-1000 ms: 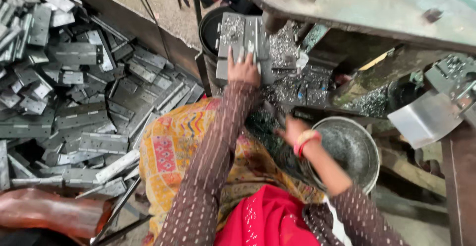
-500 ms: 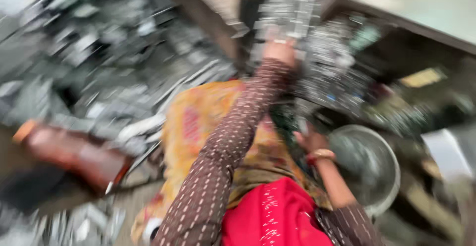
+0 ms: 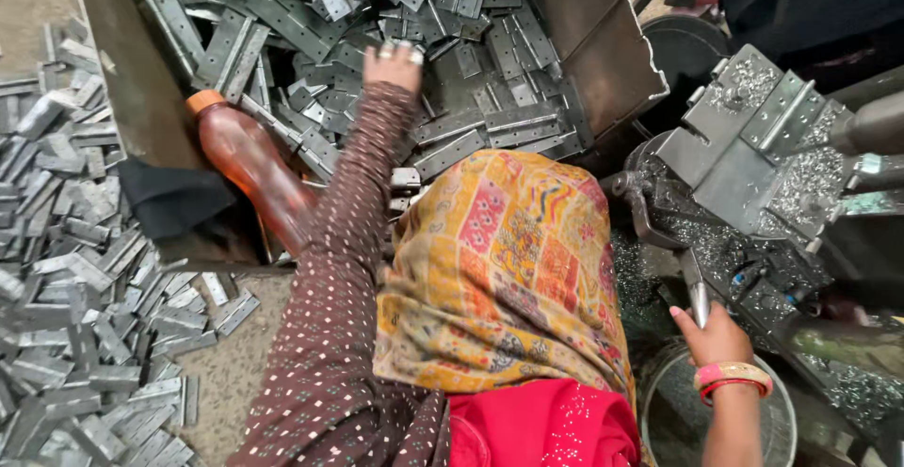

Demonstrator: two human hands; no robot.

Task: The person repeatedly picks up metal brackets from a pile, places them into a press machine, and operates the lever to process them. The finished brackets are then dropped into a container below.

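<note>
- The metal bin [image 3: 603, 62] fills the top of the view, a large sheet-steel tray with sloping walls, heaped with flat grey metal plates [image 3: 471, 128], each a short strip with small holes punched in it. They lie crisscrossed and overlapping, none stacked in order.
- To the right stands the machine [image 3: 753, 147], its blocky grey fixture dusted with bright metal shavings; a lever handle [image 3: 695, 293] slopes down from it toward the lower right.
- On the floor [image 3: 231, 378] at the left, a second, looser spread of the same plates [image 3: 85, 335] lies outside the bin.
- An orange-capped plastic bottle [image 3: 250, 170] rests tilted against the bin's left inner side, just beside the reaching sleeve.
- A round steel bowl [image 3: 786, 420] sits below the lever, partly hidden by the right wrist.
- The left hand [image 3: 394, 64] is stretched far out into the bin, fingers curled down onto the heap and touching the plates; whether one is already pinched cannot be told from this angle.
- The right hand [image 3: 716, 335] is closed around the lower end of the lever handle.
- Judged from this, the step in hand is picking a fresh plate from the heap; the next move calls for a firm pinch on a single strip, freeing it from its overlapping neighbours.
</note>
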